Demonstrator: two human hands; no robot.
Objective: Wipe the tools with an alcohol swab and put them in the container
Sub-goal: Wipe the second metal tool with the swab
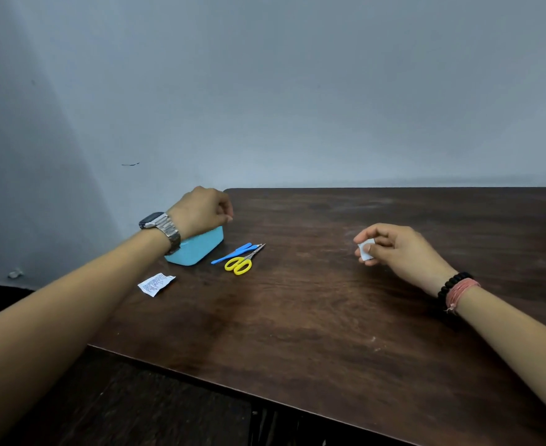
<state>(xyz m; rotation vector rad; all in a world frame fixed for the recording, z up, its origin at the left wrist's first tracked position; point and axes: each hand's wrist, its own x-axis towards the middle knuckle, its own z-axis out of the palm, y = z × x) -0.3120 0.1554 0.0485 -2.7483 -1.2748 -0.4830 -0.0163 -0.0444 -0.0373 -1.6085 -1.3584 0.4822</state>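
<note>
Dark wood counter (329,300) against a grey wall. Our right hand (397,249) pinches the swab (366,249) at 3 o'clock; left hand (200,210) hangs curled over the blue container (197,249) at 10, can't tell if it holds anything. Yellow scissors (241,262) and blue tool (231,252) lie beside the container. Next we should lift one tool, wipe it blade to handle.

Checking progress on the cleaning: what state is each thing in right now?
Container: on table, under left hand.
Scissors: closed, lying beside container.
Blue tools: lying beside scissors.
Wrapper: torn open.
Swab: pinched in right hand.
Left hand: curled; contents unclear.
</note>
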